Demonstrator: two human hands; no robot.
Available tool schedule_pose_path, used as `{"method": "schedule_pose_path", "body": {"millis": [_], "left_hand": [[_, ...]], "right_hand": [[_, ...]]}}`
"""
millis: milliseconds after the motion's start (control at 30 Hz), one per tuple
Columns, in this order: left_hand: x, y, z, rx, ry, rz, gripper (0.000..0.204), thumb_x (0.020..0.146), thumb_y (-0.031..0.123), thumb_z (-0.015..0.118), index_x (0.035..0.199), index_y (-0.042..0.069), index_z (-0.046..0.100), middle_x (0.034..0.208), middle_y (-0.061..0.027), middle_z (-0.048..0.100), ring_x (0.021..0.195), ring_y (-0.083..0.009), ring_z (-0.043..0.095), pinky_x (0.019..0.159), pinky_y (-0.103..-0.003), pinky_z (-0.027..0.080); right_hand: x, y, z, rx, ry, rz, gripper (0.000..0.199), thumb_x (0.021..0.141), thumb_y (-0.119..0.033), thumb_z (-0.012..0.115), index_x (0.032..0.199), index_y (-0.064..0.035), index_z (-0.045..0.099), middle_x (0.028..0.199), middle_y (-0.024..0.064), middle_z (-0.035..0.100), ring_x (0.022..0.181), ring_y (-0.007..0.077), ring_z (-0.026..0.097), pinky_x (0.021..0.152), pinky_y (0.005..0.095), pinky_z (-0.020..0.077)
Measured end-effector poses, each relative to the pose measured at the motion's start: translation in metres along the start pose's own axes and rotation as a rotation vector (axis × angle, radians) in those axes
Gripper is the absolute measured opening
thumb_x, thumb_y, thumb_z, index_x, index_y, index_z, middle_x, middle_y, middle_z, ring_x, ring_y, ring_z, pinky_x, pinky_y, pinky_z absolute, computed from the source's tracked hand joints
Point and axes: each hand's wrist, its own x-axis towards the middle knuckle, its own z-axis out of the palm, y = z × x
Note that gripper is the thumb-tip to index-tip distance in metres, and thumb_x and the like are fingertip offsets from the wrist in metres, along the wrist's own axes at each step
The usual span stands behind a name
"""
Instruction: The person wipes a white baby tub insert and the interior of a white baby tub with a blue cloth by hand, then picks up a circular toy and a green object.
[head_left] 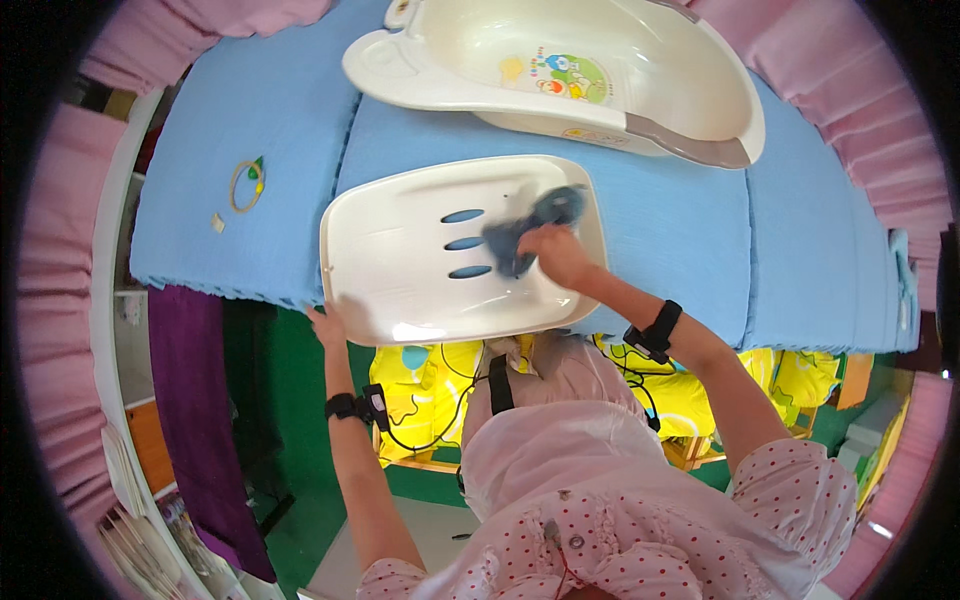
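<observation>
1. The right hand [556, 252] was closed on a crumpled grey-blue cloth [530, 226], with the fingers pressed together on it, and it pushed the cloth down on a cream plastic tray with three oval slots [400, 260].
2. The left hand [327, 326] gripped the near left edge of this tray; how its fingers were placed under the rim, I could not tell.
3. The tray lay on the front edge of a blue padded table cover [680, 230] and stuck out a little over it.
4. Behind the tray stood a cream plastic baby bathtub with a coloured picture inside [480, 60].
5. On the left of the cover lay a small yellow ring [247, 185].
6. Both wrists carried black bands with cables.
</observation>
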Motion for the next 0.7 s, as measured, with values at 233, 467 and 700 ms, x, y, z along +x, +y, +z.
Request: {"method": "schedule_pose_path", "body": {"millis": [233, 467, 700], "left_hand": [[-0.098, 0.181, 0.054, 0.226, -0.341, 1.102, 0.072, 0.070, 0.031, 0.061, 0.129, 0.008, 0.026, 0.131, -0.0163, 0.027, 0.119, -0.0369, 0.025, 0.094, -0.048, 0.027], [-0.155, 0.192, 0.113, 0.374, -0.528, 1.029, 0.076, 0.074, 0.045, 0.055, 0.134, 0.016, 0.016, 0.140, -0.0102, 0.006, 0.127, -0.0350, 0.008, 0.092, -0.059, 0.020], [-0.159, 0.188, 0.132, 0.425, -0.474, 1.034, 0.073, 0.077, 0.049, 0.047, 0.134, 0.019, 0.013, 0.140, -0.0071, 0.003, 0.128, -0.0316, 0.006, 0.092, -0.058, 0.020]], "right_hand": [[-0.067, 0.067, 0.025, 0.124, 0.118, 0.564, 0.043, 0.070, -0.001, 0.047, 0.112, -0.0087, 0.047, 0.121, 0.0150, 0.042, 0.105, 0.0273, 0.045, 0.087, 0.0419, 0.0353], [-0.056, 0.041, 0.008, -0.475, -0.077, 0.489, 0.048, 0.075, -0.021, 0.057, 0.119, -0.0176, 0.041, 0.134, 0.0067, 0.025, 0.122, 0.0274, 0.023, 0.090, 0.0538, 0.0284], [-0.020, 0.091, -0.023, 0.038, 0.134, 0.866, 0.039, 0.085, -0.040, 0.039, 0.088, -0.0044, 0.054, 0.083, 0.0175, 0.058, 0.073, 0.0360, 0.055, 0.069, 0.0438, 0.0434]]}}
